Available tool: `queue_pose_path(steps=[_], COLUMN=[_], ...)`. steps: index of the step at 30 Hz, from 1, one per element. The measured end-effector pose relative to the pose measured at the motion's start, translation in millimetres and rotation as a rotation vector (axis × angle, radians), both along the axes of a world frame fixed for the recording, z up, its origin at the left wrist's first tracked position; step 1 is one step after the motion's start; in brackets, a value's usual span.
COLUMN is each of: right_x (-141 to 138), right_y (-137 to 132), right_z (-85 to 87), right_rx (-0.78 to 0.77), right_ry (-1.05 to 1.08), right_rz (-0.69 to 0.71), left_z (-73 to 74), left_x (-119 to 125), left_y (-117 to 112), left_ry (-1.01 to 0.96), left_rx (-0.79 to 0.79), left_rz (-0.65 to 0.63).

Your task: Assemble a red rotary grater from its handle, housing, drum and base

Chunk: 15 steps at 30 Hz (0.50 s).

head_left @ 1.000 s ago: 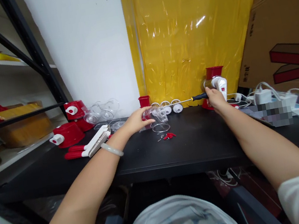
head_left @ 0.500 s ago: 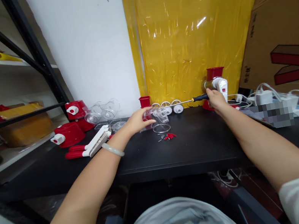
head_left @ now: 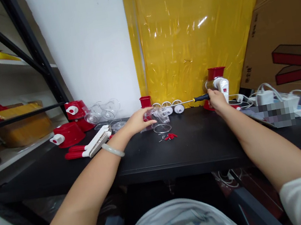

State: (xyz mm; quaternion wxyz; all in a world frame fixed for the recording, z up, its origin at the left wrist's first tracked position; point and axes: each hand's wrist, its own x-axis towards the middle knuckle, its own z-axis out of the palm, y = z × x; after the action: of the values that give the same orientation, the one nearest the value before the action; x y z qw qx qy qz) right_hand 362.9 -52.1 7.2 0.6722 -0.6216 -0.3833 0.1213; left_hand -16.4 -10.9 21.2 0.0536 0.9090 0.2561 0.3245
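My left hand (head_left: 137, 122) is closed around a clear plastic part (head_left: 159, 115) lying on its side on the black table (head_left: 197, 147). My right hand (head_left: 217, 101) grips the black handle of a screwdriver (head_left: 192, 100), whose shaft points left towards the clear part. A metal ring (head_left: 162, 128) lies just in front of the clear part. Small red clips and screws (head_left: 169, 137) sit a little nearer to me. A jade bangle is on my left wrist.
Red and white appliance parts (head_left: 68, 134) and clear domes (head_left: 103, 112) lie at the left. Three white rollers (head_left: 170, 107) and a red-topped white unit (head_left: 217, 81) stand by the yellow film. Chargers and white cables (head_left: 277, 102) fill the right side. A black shelf frame stands at the left.
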Motion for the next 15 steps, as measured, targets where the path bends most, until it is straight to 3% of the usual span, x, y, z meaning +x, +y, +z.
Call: queue_pose_path(steps=[15], right_x=[-1.4], right_y=[-3.8], right_z=[2.0], right_rx=[0.026], right_ry=[0.013], right_rz=[0.018], left_z=[2.3], left_x=[-0.4], left_y=[-0.9], left_ry=[0.028], left_rx=[0.030], left_rz=[-0.013])
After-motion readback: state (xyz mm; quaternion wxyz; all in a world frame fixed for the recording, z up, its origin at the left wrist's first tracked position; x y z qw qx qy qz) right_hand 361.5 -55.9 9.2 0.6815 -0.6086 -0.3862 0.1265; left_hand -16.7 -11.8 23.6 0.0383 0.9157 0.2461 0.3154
